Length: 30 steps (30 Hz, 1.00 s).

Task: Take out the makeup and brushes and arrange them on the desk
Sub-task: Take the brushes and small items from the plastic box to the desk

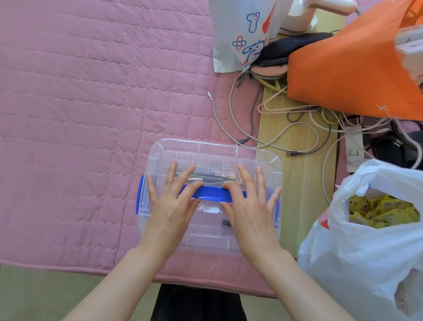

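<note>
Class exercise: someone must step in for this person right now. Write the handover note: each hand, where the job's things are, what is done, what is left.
Left hand: open, flat on the lid of the clear storage box, fingers touching the blue handle.
Right hand: open, flat on the lid, fingers at the handle's other end.
The box sits closed on the pink quilted cover; dark slender items, probably brushes, show dimly through the lid.
Done: nothing taken out yet.
Left: open the lid, lift out makeup and brushes, arrange them.
</note>
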Motion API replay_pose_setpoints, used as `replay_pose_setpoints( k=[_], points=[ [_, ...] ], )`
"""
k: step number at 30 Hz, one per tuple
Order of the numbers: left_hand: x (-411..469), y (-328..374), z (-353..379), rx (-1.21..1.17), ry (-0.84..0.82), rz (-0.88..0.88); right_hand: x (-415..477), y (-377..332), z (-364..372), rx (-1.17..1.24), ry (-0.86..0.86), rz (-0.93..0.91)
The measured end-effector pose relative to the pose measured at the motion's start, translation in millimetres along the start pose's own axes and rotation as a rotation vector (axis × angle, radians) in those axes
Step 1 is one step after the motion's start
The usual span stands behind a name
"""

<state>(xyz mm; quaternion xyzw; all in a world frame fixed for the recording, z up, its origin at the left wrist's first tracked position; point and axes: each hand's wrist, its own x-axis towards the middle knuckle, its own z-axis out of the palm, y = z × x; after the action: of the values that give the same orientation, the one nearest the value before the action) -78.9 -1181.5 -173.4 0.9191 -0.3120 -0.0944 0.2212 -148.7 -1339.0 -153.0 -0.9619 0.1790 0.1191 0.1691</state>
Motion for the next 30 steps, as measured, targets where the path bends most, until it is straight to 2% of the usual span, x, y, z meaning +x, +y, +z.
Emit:
replay_pose_setpoints(
  k=[6, 14, 21, 27, 30],
  points=[
    [49.9, 0.9, -18.4, -0.003, 0.031, 0.043, 38.1, -0.8, -32.7, 0.035, 0.080, -0.003],
    [134.3, -8.9, -30.1, 0.021, 0.070, 0.081, 112.4, -0.2, -63.8, 0.071, 0.098, 0.024],
    [176.4, -24.3, -13.4, 0.006, 0.049, 0.038, 161.3, 9.6, -58.0, 0.131, 0.055, 0.047],
    [191.1, -47.1, 15.9, 0.090, -0.037, 0.034, 190.8, 19.6, -26.2, 0.117, -0.061, 0.042],
    [197.4, -58.8, 33.0, 0.046, -0.113, -0.006, 202.7, 25.2, -8.8, 0.113, -0.103, 0.033]
  ],
)
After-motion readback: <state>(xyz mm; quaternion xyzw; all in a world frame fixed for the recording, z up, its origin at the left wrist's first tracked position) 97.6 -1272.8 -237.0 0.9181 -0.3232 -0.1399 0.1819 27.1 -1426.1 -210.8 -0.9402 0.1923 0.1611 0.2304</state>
